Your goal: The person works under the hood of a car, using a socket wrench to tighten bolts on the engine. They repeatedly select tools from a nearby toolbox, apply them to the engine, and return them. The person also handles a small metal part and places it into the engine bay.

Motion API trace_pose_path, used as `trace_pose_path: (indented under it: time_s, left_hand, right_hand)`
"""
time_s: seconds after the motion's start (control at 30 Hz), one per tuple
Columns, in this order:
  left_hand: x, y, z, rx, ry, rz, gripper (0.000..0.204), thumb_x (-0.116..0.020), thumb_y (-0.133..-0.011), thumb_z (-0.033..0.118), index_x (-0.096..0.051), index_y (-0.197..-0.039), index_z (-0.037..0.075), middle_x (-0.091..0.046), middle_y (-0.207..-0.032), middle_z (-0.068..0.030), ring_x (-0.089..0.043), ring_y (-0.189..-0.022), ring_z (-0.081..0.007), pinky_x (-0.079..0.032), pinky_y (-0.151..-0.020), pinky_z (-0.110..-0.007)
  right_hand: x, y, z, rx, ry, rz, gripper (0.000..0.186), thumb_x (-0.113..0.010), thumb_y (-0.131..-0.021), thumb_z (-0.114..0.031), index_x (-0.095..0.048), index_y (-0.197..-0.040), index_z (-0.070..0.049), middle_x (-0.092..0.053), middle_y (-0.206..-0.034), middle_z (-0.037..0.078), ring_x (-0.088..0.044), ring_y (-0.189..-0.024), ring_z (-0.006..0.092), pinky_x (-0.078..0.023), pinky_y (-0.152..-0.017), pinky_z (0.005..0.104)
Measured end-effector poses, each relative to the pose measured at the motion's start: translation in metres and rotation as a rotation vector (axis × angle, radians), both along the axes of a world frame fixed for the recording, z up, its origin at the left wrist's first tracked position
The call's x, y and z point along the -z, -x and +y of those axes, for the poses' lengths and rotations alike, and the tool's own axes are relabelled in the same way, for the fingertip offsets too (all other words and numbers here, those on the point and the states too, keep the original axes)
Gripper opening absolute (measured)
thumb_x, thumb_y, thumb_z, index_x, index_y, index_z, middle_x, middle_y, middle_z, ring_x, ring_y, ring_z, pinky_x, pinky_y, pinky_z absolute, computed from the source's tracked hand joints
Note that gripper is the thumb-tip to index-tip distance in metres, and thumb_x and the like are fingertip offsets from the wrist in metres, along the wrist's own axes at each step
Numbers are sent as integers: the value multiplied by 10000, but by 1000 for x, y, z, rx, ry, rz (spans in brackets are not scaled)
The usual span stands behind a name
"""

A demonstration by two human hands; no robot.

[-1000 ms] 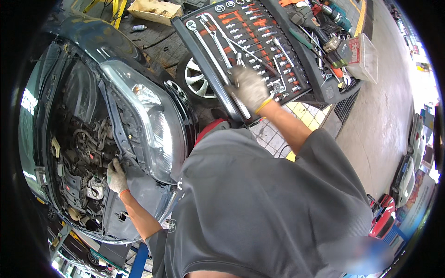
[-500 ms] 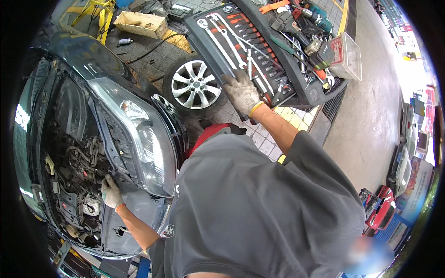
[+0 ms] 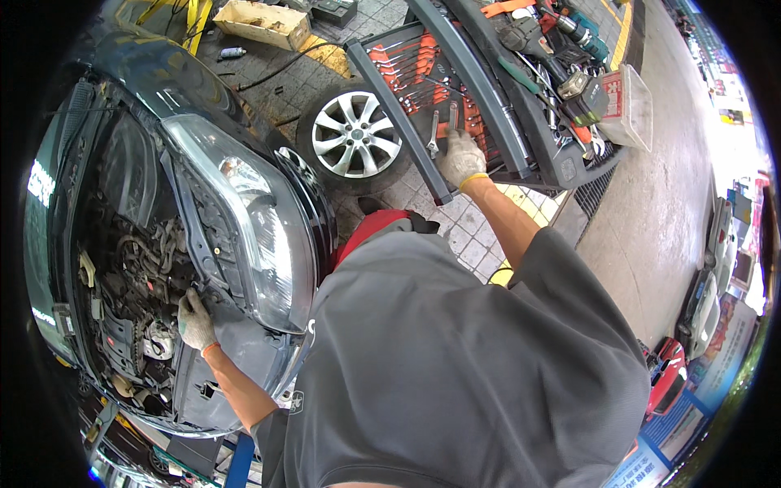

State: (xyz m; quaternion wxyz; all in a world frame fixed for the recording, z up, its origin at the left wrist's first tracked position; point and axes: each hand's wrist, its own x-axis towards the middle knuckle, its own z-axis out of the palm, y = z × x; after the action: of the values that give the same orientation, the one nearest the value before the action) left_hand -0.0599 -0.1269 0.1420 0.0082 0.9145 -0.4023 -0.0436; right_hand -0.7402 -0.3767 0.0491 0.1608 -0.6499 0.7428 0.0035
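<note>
My right hand (image 3: 462, 157), in a pale work glove, reaches into a drawer (image 3: 399, 122) of wrenches lying on dark and orange liners. Its fingertips are at the lower end of a wrench (image 3: 453, 114); whether they grip it cannot be made out. A second wrench (image 3: 434, 134) lies just left of those fingers. Over the engine bay (image 3: 150, 268) of a dark car, my gloved left hand (image 3: 195, 323) rests at the front panel (image 3: 232, 346) with its fingers curled together. Anything inside them is hidden.
An alloy wheel (image 3: 351, 137) lies on the tiled floor beside the headlight (image 3: 244, 187). On the tool cabinet's top stand cordless tools (image 3: 582, 37) and a clear plastic bin (image 3: 628, 106). A pale box (image 3: 262, 23) and a small can (image 3: 232, 53) are at the far left.
My right hand has left the edge of the socket and ratchet drawer, which is pushed in. The wrench drawer now shows, with that hand over it. My left hand stays at the engine bay.
</note>
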Motion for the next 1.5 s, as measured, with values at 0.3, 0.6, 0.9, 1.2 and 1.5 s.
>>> trace_pose_path:
  time_s: [0.3,0.6,0.9,1.2,1.5]
  left_hand:
    - [3,-2,-2,-24,-18,-23,662,-512,-1143,648,-792,-1332,79,-803,-1257,-235,-756,-1140,-469,-584,-936,-540]
    - [-2,-6,-5,-13,-26,-19,639,-534,-1135,645,-787,-1356,101,-800,-1287,-221,-751,-1165,-466,-581,-957,-530]
    - [0,-5,-7,-31,-80,-5,732,-482,-1129,699,-758,-1402,79,-777,-1355,-236,-737,-1186,-484,-567,-956,-556]
    - [-2,-2,-6,-61,-103,22,768,-462,-1129,719,-749,-1424,71,-771,-1399,-218,-736,-1236,-469,-575,-981,-550]
    - [5,-8,2,-21,-64,-54,739,-468,-1128,717,-777,-1370,92,-797,-1312,-221,-757,-1160,-468,-581,-929,-557]
  right_hand:
    - [152,136,-45,1241,391,-1644,209,-723,-1076,-226,-762,-1213,-73,-766,-1109,109,-773,-940,301,-685,-751,469]
    - [135,116,-74,1505,725,-2369,196,-608,-997,-136,-763,-985,-17,-787,-932,129,-813,-850,316,-732,-818,457]
    - [154,46,-13,1305,434,-2398,127,-662,-982,-68,-761,-1043,-15,-807,-1078,151,-781,-1018,309,-679,-928,479]
    - [-10,-71,43,634,-384,-1432,370,-689,-1114,-221,-685,-1429,-26,-784,-1219,109,-784,-953,220,-653,-892,403]
    - [11,-46,50,275,-150,-856,329,-687,-1131,-250,-737,-1382,-43,-796,-1058,72,-773,-855,134,-651,-730,304]
